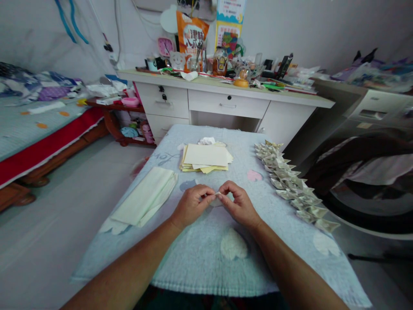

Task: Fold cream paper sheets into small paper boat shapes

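Note:
Over the middle of the cloth-covered table (200, 254), my left hand (195, 202) and my right hand (239, 202) meet with their fingertips pinched. Between them is a small whitish piece of paper (217, 193), mostly hidden by the fingers. Just beyond the hands lies a stack of cream and yellow paper sheets (206, 155), with a crumpled white wad (206, 141) behind it. A folded pale green cloth or paper (145, 196) rests to the left. Along the right edge stand rows of folded paper pieces (290, 183) with pointed tips.
A white desk (226, 97) crowded with jars, a clock and an orange bag (190, 38) stands behind the table. At the right is a washing machine (371, 163) with laundry in its opening. A bed (48, 125) and a low red-brown shelf (122, 116) are at the left.

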Demonstrator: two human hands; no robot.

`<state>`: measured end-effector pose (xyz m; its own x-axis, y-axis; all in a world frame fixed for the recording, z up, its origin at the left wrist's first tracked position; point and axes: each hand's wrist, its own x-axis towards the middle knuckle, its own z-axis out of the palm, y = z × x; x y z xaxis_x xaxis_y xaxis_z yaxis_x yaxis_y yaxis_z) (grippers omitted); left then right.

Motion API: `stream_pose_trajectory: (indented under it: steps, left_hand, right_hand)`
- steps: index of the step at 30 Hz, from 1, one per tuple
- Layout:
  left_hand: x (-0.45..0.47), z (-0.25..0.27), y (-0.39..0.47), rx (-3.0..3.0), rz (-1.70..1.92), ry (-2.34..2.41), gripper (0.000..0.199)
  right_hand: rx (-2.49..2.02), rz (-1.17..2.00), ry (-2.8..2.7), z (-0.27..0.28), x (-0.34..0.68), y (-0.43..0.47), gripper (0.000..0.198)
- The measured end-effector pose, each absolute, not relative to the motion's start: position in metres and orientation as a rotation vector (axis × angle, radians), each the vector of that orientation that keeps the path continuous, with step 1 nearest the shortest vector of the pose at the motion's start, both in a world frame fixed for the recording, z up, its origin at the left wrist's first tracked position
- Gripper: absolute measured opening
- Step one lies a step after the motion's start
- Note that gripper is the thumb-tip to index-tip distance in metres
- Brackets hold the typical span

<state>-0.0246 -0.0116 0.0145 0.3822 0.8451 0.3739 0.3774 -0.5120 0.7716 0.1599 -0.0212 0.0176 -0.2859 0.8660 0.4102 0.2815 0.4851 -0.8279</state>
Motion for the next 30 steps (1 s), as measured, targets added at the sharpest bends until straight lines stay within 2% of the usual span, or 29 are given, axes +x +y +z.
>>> stream_pose_trajectory:
  steps: [15,23,30]
  left_hand:
    - [-0.021,0.012,-0.013,1.953,0.966,1.077,0.021]
    - [-0.025,0.020,-0.010,1.849,0.945,1.128,0.025]
    - [-0.039,0.011,0.001,1.783,1.047,1.200,0.024]
  right_hand:
    - [-0.998,0.989,-1.737,0.019,0.163,-0.021,0.021]
    - [-0.986,1.162,-1.490,0.017,0.169,-0.016,0.026]
    - [-1.044,1.115,-1.275,0.019,0.184,-0.009,0.029]
